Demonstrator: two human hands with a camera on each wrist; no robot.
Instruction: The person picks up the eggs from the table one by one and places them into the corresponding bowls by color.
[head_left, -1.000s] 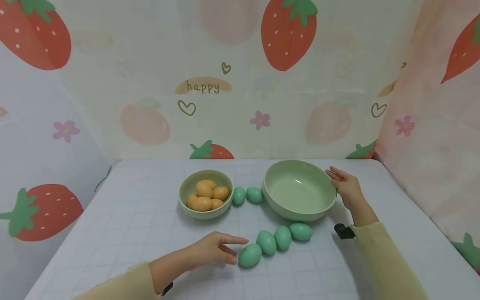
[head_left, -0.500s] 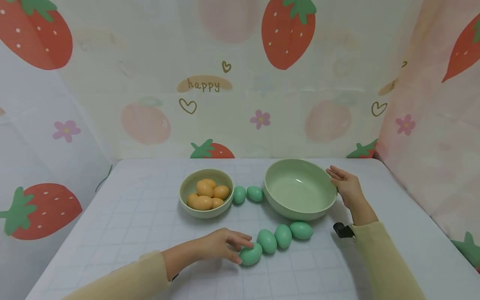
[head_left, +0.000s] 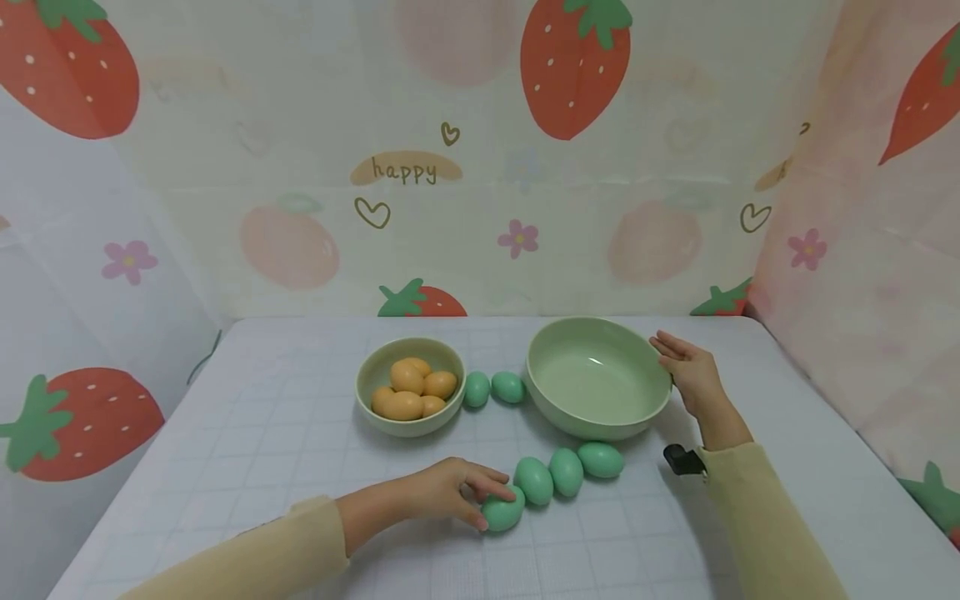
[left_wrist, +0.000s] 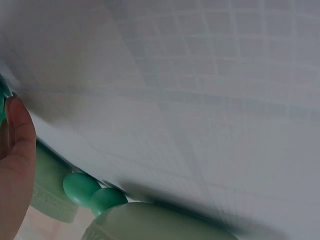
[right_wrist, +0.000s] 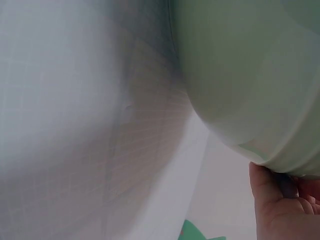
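My left hand [head_left: 442, 492] pinches the nearest green egg [head_left: 506, 515] between thumb and fingers, the index finger lying over its top. This egg ends a slanting row of several green eggs [head_left: 566, 472] on the table. In the left wrist view, the hand [left_wrist: 19, 145] shows at the left edge with a bit of green at its fingertips. My right hand [head_left: 696, 379] rests against the right side of the large pale-green bowl [head_left: 592, 387], its fingers extended along the rim. The thumb [right_wrist: 262, 180] touches the bowl's outside in the right wrist view.
A smaller green bowl [head_left: 408, 429] holding several orange eggs [head_left: 407, 379] stands to the left. Two green eggs [head_left: 508, 387] lie between the bowls. The table [head_left: 247, 433] has a white gridded cover; a strawberry-print curtain [head_left: 480, 108] hangs behind it.
My left hand has moved right, from beside the nearest green egg onto it, and its fingers have closed around it. The right hand and both bowls have stayed in place.
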